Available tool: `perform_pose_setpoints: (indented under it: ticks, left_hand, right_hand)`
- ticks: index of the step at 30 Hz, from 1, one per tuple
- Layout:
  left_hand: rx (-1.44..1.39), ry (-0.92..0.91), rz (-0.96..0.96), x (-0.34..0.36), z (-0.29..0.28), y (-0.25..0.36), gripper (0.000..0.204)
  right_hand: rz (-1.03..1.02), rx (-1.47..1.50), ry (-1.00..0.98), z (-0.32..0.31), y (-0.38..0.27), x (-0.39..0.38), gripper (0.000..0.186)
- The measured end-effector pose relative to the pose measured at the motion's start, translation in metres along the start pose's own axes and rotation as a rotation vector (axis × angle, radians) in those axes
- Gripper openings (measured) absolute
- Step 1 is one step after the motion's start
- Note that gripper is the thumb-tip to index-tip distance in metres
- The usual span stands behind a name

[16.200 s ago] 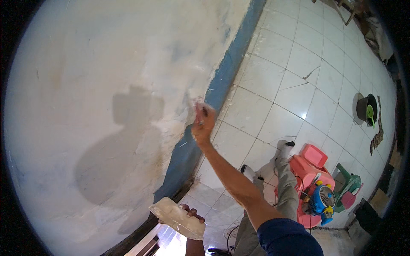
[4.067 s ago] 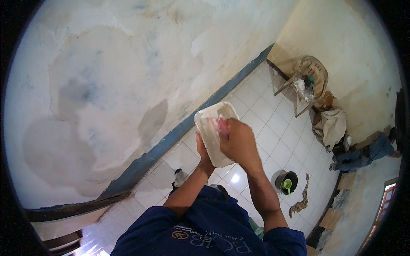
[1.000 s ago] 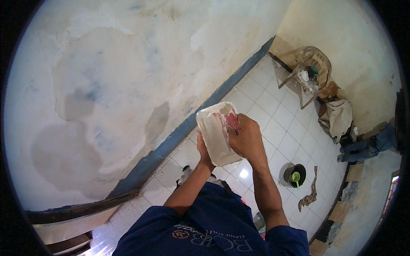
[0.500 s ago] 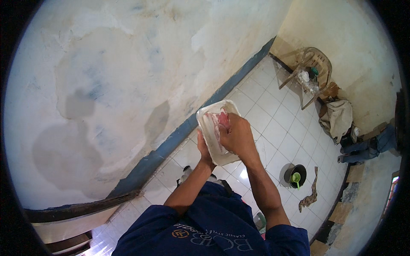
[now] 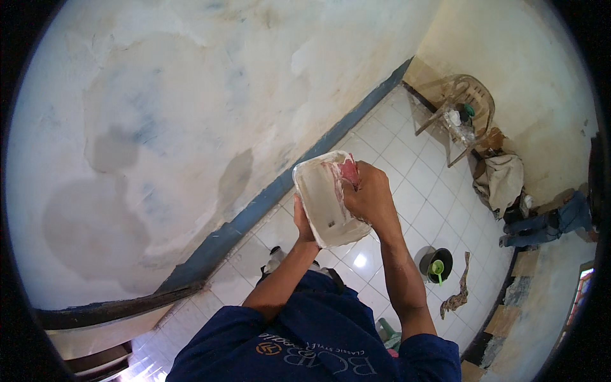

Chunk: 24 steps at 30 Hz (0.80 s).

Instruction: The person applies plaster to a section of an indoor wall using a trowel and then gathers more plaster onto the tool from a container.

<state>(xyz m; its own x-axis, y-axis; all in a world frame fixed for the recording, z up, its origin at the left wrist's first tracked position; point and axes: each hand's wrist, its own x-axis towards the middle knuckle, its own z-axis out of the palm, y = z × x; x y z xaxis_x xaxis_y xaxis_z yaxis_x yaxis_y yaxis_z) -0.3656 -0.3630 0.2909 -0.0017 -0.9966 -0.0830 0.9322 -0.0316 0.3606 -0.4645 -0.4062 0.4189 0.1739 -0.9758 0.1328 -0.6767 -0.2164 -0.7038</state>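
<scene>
My left hand (image 5: 303, 219) is closed around the left side and underside of a white rectangular tub (image 5: 316, 200), holding it tilted in front of my chest. White paste smears its walls and rim, and a small dark spot shows near its lower end. My right hand (image 5: 370, 196) grips a red putty scraper (image 5: 349, 170) coated in whitish paste. The scraper rests against the tub's right inner wall, near the far corner. My fingers hide part of the scraper and its lower edge.
A patchy, plastered wall (image 5: 165, 127) with a blue base strip (image 5: 344, 134) runs along the left. Farther right are a plastic chair (image 5: 471, 102) with items on it, a cloth sack (image 5: 501, 181), a dark bucket (image 5: 439, 258) holding a green dipper (image 5: 436, 268), and a crumpled rag (image 5: 456, 296).
My right hand and the red scraper have shifted right, from the middle of the tub to its right wall. More of the tub's inside shows. The left hand keeps its hold.
</scene>
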Motion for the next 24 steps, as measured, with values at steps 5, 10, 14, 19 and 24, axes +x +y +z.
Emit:
perform_pose_setpoints:
  ticks: [5, 10, 14, 19, 24]
  left_hand:
    - [-0.054, 0.022, -0.025, 0.002, -0.002, 0.002, 0.079]
    - [-0.065, -0.039, -0.017, 0.002, 0.001, 0.004, 0.079]
    - [-0.038, -0.057, -0.004, 0.004, -0.007, 0.002, 0.079]
    - [-0.121, -0.089, -0.013, 0.007, -0.015, 0.001, 0.079]
    - [-0.046, -0.046, 0.011, 0.005, -0.010, 0.003, 0.079]
  right_hand:
    - [-0.090, 0.040, 0.040, 0.021, 0.003, -0.008, 0.014]
    - [-0.026, -0.008, 0.016, 0.011, -0.010, -0.008, 0.014]
    - [-0.044, -0.024, 0.030, 0.013, -0.018, -0.011, 0.014]
    - [-0.064, -0.042, -0.021, 0.024, -0.017, -0.016, 0.013]
    - [-0.074, -0.025, 0.024, 0.019, -0.019, -0.016, 0.014]
